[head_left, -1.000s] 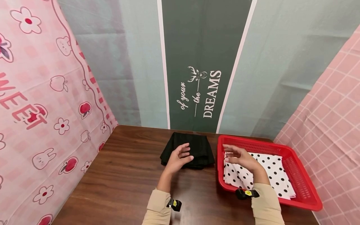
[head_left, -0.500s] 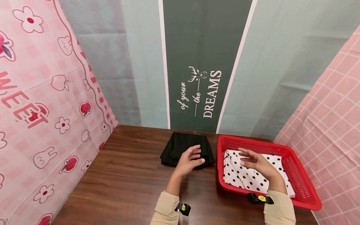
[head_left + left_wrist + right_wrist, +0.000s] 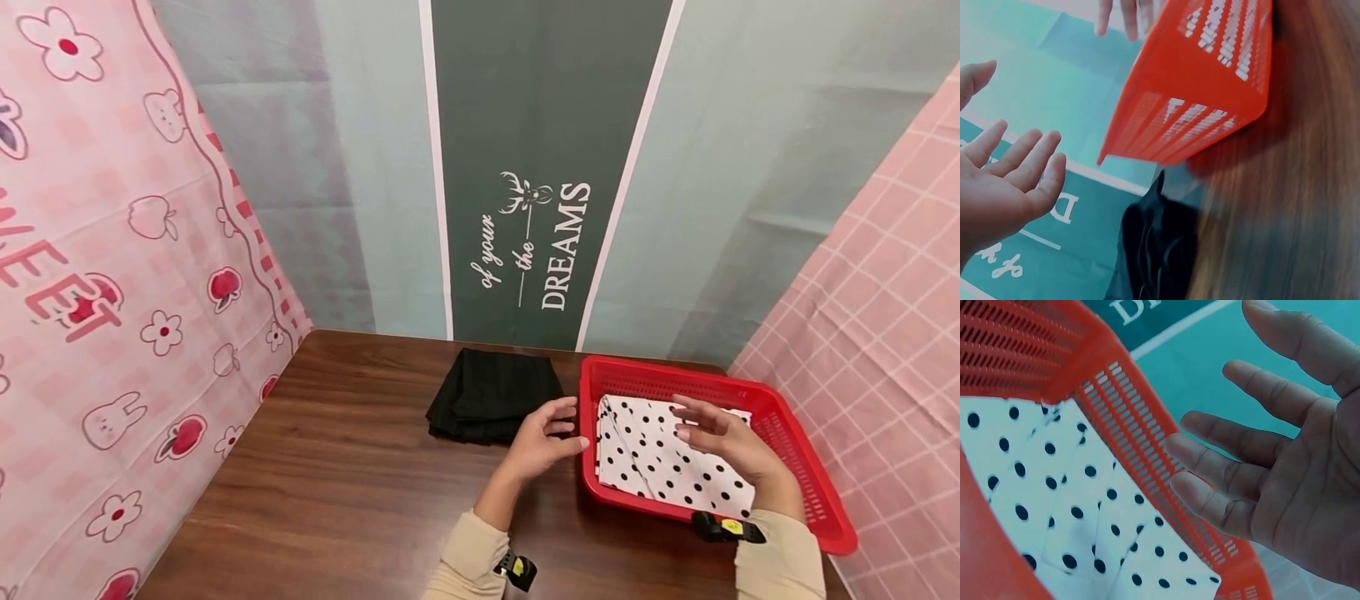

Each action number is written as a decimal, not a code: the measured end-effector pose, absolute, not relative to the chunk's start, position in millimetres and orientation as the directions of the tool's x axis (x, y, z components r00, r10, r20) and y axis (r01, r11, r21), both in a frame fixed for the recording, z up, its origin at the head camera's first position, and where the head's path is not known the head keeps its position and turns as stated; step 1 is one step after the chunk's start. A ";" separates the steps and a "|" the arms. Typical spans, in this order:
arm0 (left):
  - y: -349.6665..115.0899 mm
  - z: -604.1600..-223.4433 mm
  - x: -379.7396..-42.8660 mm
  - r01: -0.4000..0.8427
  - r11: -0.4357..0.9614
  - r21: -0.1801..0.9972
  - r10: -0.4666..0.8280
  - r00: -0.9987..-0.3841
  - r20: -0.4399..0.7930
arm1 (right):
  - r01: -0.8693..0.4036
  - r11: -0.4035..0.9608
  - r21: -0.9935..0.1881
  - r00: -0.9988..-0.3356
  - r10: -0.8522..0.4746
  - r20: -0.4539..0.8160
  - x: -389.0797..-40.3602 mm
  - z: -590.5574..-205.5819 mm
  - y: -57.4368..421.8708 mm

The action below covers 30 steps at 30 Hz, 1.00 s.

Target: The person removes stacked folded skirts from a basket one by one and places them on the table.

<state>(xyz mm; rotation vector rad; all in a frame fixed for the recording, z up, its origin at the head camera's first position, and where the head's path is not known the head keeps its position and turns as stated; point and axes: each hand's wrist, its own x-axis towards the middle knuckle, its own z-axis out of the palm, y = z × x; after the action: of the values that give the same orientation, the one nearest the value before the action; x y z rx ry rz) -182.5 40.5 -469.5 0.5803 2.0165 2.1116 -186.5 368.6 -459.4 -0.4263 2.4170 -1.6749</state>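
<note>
A white cloth with black dots lies folded in a red plastic basket at the right of the table. My right hand hovers over the cloth, fingers spread and holding nothing. Just outside the basket's left rim is my left hand, its fingers relaxed and nothing in them. Behind that hand a folded black cloth rests on the table. In the left wrist view the left palm faces the camera, apart from the basket's slotted wall. The right wrist view has the right fingers above the basket rim.
The brown wooden table extends to the left and front. A grey-green printed curtain hangs along the back edge. Pink patterned cloth closes the left side, and pink checked cloth the right.
Both hands have moved to the right: the left from over the black cloth to beside the basket, the right farther across the dotted cloth. The cloths and basket have stayed in place.
</note>
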 end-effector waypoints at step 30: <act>113.9 -459.2 -182.2 0.105 0.029 0.994 0.444 -0.893 0.081 | 0.066 0.106 -0.992 -0.980 -0.179 -0.085 -192.2 -475.3 451.2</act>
<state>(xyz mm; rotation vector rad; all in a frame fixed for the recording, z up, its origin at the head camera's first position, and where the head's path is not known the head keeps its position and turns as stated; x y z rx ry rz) -182.2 113.9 -459.2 0.5650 2.0555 1.9477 -192.2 451.2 -475.3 -0.1138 2.1917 -1.9825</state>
